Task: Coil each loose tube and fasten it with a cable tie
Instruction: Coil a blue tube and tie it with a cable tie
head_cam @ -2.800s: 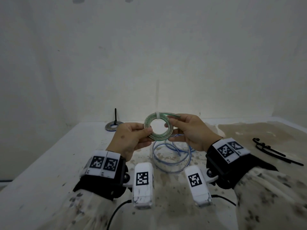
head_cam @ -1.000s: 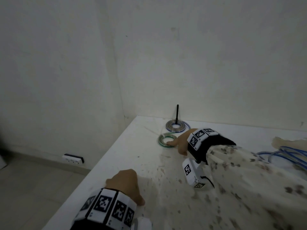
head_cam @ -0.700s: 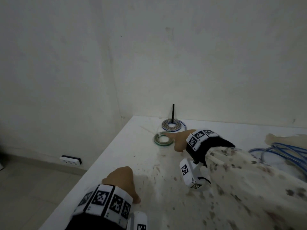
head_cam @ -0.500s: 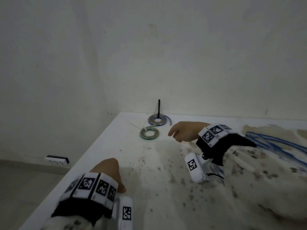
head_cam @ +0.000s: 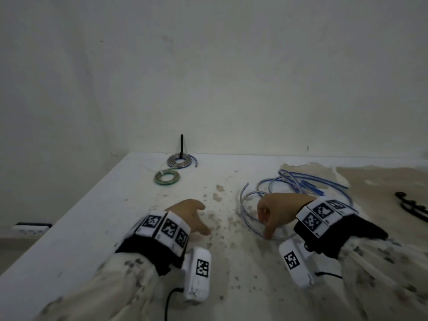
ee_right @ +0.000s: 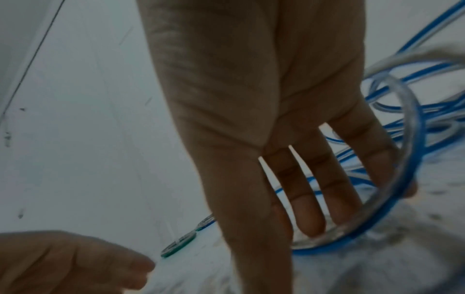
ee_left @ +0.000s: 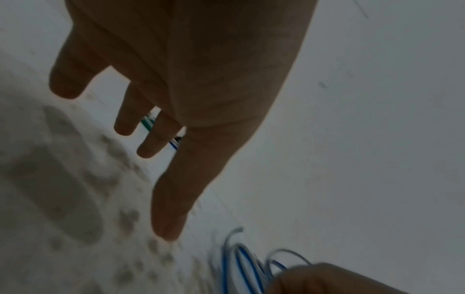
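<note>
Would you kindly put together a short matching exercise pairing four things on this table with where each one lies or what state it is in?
Things:
1. green coil
2. blue tube
3. black cable ties
4. silver-blue coil

Places or states:
A. loose and tangled, with the right hand reaching into its loops
B. at the table's right edge, apart from the tubes
C. farthest back, a black tie tail standing up from it
D. wound flat, lying just in front of the other finished coil

Pairs: 1-D, 2-A, 3-B, 4-C
</note>
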